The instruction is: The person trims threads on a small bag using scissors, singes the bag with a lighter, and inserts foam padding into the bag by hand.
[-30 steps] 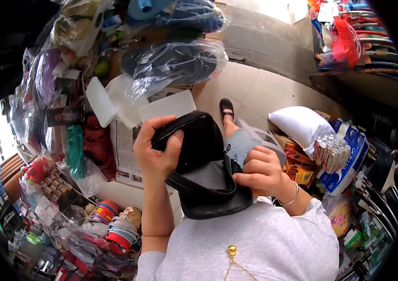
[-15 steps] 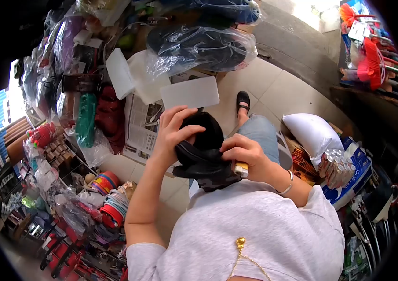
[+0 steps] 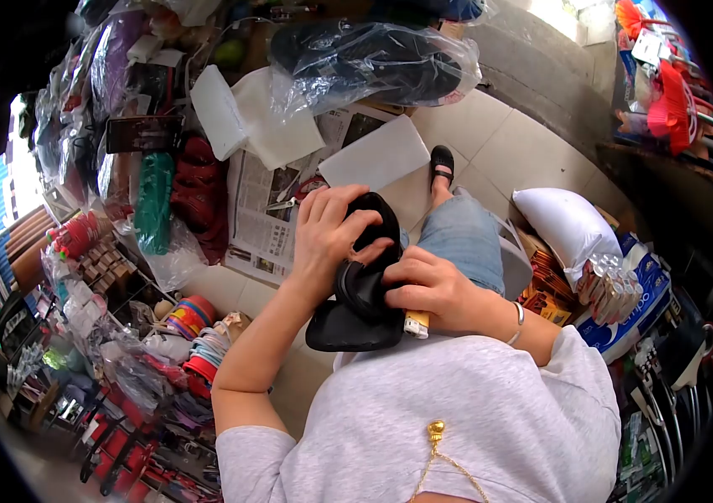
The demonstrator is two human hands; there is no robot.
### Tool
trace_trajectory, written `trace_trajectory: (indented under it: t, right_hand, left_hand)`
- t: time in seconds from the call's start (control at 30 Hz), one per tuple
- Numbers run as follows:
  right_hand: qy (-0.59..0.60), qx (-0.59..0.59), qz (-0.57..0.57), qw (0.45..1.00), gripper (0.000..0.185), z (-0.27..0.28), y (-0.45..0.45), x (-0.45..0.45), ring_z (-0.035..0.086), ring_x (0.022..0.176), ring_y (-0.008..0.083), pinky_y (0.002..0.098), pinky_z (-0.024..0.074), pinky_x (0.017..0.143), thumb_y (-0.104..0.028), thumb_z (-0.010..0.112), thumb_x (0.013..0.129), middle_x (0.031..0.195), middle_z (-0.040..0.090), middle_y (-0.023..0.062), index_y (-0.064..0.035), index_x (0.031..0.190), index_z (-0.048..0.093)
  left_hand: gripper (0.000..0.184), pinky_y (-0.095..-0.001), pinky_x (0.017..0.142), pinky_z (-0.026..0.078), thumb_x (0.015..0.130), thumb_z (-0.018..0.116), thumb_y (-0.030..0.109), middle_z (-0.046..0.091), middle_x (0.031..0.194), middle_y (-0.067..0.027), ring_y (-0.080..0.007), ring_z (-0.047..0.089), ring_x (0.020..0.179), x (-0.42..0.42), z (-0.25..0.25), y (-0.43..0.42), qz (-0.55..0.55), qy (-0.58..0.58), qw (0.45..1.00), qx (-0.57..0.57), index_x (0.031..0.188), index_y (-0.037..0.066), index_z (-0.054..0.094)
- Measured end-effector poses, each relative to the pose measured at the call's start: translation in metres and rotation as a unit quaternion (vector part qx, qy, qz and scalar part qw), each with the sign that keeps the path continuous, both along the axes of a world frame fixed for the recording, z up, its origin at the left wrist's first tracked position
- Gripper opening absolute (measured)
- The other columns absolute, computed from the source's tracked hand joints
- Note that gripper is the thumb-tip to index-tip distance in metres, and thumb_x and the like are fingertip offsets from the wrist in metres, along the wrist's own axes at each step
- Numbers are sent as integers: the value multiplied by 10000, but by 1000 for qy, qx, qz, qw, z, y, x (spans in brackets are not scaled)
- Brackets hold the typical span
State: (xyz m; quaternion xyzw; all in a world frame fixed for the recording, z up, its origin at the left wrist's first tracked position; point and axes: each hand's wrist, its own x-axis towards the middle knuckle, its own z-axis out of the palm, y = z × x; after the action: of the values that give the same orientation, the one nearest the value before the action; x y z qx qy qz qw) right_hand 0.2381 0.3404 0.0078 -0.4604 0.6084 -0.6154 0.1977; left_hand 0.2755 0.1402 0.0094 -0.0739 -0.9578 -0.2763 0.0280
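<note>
A small black zippered bag point(image 3: 355, 323) is held up in front of my chest, its upper part folded and bunched between my hands. On its left side my left hand point(image 3: 327, 239) grips the upper edge, thumb and fingers bent around the fabric. From the right, my right hand point(image 3: 433, 289) pinches the bag's edge with thumb and forefinger. A small yellow and white item point(image 3: 417, 324) shows beneath the right hand, partly hidden by it. The inside of the bag is mostly out of sight.
White foam sheets point(image 3: 377, 153) and a newspaper point(image 3: 260, 214) lie ahead, beside plastic-wrapped dark goods point(image 3: 373, 63). A white sack point(image 3: 566, 226) and a blue-and-white package point(image 3: 637, 293) are at right. Bagged goods crowd the left around a green wrapped item point(image 3: 153, 201).
The bag, wide open a second ago, is now folded and narrower. Both hands have shifted on it and come closer together. The yellow and white item has come into view. The camera view has shifted.
</note>
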Motion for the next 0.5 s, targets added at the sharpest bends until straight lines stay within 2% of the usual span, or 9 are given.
trace_trajectory:
  t: [0.17, 0.3, 0.4, 0.47, 0.5]
  right_hand:
    - [-8, 1, 5, 1000, 305, -1, 1, -4, 533, 838, 278, 357, 477, 700, -32, 715, 612, 964, 565, 87, -54, 896, 605]
    - [-15, -13, -7, 1000, 299, 0, 4, -10, 541, 833, 276, 360, 477, 698, -19, 719, 615, 973, 570, 92, -52, 890, 605]
    - [-42, -11, -15, 999, 282, 3, 4, -17, 551, 814, 268, 349, 477, 693, 31, 702, 645, 981, 575, 97, -48, 898, 608]
    - [-150, -52, 23, 987, 182, 4, 5, -25, 557, 818, 263, 337, 461, 705, 81, 574, 770, 992, 580, 116, -26, 910, 624]
    - [-242, -22, 8, 970, 216, 2, 10, -26, 562, 820, 216, 313, 463, 693, 103, 511, 782, 988, 579, 107, -14, 919, 630]
  left_hand:
    - [181, -432, 943, 353, 644, 755, 163, 577, 1136, -77, -280, 524, 1046, 0, 3, 3, 18, -45, 999, 9, 776, 107, 644]
    - [150, -426, 946, 358, 667, 726, 126, 581, 1146, -89, -285, 524, 1056, -5, 8, 0, 32, -55, 998, 23, 783, 98, 635]
    - [175, -394, 824, 455, 654, 711, 76, 603, 1121, -81, -295, 564, 976, -3, 5, -4, 76, -31, 992, 94, 792, 91, 604]
    - [182, -391, 806, 466, 646, 713, 67, 607, 1117, -85, -295, 572, 960, -1, 5, -5, 77, -8, 993, 84, 786, 90, 598]
    - [189, -388, 788, 478, 638, 714, 58, 611, 1112, -89, -295, 580, 943, 0, 6, -6, 78, 14, 994, 76, 779, 89, 593]
